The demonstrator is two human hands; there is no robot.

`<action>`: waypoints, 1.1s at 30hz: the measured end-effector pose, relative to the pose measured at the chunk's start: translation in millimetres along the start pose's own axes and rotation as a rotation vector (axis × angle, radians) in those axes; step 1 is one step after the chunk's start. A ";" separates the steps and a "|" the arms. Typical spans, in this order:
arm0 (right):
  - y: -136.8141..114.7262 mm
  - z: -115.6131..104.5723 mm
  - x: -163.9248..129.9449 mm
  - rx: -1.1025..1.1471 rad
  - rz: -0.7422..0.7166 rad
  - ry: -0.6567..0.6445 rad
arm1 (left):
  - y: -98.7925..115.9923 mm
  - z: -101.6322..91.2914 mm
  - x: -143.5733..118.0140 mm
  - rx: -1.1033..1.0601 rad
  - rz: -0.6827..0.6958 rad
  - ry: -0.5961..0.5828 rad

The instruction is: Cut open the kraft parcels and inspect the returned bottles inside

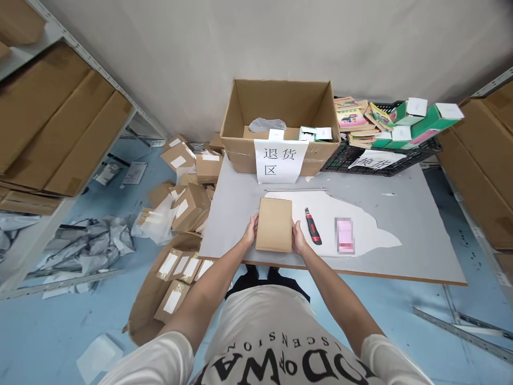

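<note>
Two hands hold a small brown box at the near edge of the bench.

The left hand (251, 231) and right hand (298, 238) press the sides of the box (274, 224) on the bench (420, 235). A red knife (312, 226) lies just beside the right hand. A big open carton (280, 125) with a paper sign (279, 160) stands at the far edge, a black crate (356, 160) of books next to it.

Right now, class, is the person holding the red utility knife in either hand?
No: the utility knife lies on the table, while the left hand and right hand grip the small cardboard box.
</note>
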State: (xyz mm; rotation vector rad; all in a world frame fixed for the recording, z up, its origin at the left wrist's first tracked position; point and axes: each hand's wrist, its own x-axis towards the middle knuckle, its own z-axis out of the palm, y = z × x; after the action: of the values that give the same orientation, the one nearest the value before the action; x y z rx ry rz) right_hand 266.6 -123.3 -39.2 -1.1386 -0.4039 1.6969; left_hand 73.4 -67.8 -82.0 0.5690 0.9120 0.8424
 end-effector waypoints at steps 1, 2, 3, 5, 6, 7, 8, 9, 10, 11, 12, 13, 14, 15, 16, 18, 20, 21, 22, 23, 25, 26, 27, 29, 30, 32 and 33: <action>3.3 -0.1 0.0 -0.003 0.001 0.004 | -2.1 -3.7 1.1 0.023 0.001 0.001; 6.7 -0.4 0.0 -0.007 0.003 0.010 | -3.9 -7.0 2.0 0.044 0.000 0.001; 10.1 -0.9 -0.1 -0.009 0.004 0.017 | -5.2 -10.0 2.7 0.060 -0.007 0.002; 16.1 -1.8 0.2 -0.007 -0.003 0.019 | -6.3 -14.7 3.5 0.077 -0.032 0.009; 18.6 -2.2 0.6 -0.003 -0.009 0.015 | -6.0 -16.3 3.7 0.086 -0.043 0.014; 20.6 -2.5 1.1 0.001 -0.014 0.012 | -5.3 -17.6 3.8 0.098 -0.055 0.017; 22.3 -2.8 1.7 0.002 -0.017 0.012 | -4.4 -18.6 3.8 0.111 -0.064 0.015; 23.7 -3.0 2.3 0.001 -0.020 0.017 | -3.1 -19.2 3.7 0.124 -0.072 0.006; 24.9 -3.3 2.9 0.000 -0.025 0.025 | -1.7 -19.6 3.6 0.136 -0.076 -0.006; 25.9 -3.7 3.4 -0.001 -0.030 0.035 | 0.1 -19.9 3.6 0.149 -0.075 -0.019; 26.8 -4.2 3.8 -0.002 -0.034 0.047 | 2.5 -20.2 3.6 0.163 -0.075 -0.027; 27.6 -4.8 4.2 -0.001 -0.034 0.060 | 5.7 -20.5 4.1 0.182 -0.077 -0.027; 28.3 -5.5 4.3 0.001 -0.035 0.078 | 10.0 -20.8 5.0 0.209 -0.083 -0.016; 28.7 -6.4 4.2 0.004 -0.037 0.104 | 15.8 -21.3 6.8 0.244 -0.094 0.005; 28.7 -7.4 3.6 0.008 -0.041 0.139 | 23.2 -21.7 9.6 0.285 -0.106 0.034; 28.1 -9.8 0.0 0.025 -0.048 0.227 | 43.2 -22.0 19.4 0.384 -0.124 0.087; 27.2 -12.7 -8.5 0.071 -0.046 0.318 | 68.6 -19.7 35.6 0.504 -0.103 0.074; 27.2 -14.1 -15.0 0.107 -0.038 0.358 | 82.3 -17.0 46.1 0.572 -0.084 0.037; 28.0 -15.5 -23.0 0.153 -0.026 0.392 | 95.6 -13.1 57.8 0.639 -0.066 -0.005; 29.6 -16.5 -32.3 0.204 -0.011 0.422 | 108.2 -8.0 70.3 0.706 -0.061 -0.057; 36.0 -17.3 -53.0 0.314 0.034 0.452 | 128.3 5.0 95.6 0.825 -0.102 -0.195; 40.5 -16.7 -63.4 0.367 0.066 0.440 | 135.0 12.2 107.6 0.878 -0.130 -0.248; 45.5 -15.4 -73.1 0.413 0.101 0.412 | 139.1 19.4 118.5 0.925 -0.159 -0.307; 55.5 -11.0 -88.4 0.476 0.167 0.335 | 139.9 32.1 136.5 0.999 -0.238 -0.382; 59.6 -8.1 -93.3 0.492 0.193 0.299 | 137.0 37.1 143.4 1.008 -0.274 -0.391; 64.6 -2.1 -97.3 0.506 0.220 0.246 | 127.2 43.4 153.5 0.984 -0.338 -0.357; 65.3 0.5 -96.8 0.509 0.221 0.224 | 121.4 44.9 156.7 0.961 -0.365 -0.329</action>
State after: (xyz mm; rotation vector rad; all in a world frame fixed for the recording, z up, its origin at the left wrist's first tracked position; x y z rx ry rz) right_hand 234.4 -235.6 -37.5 -0.9980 0.2928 1.7016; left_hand 119.1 125.8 -40.3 1.2765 1.0412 -0.0785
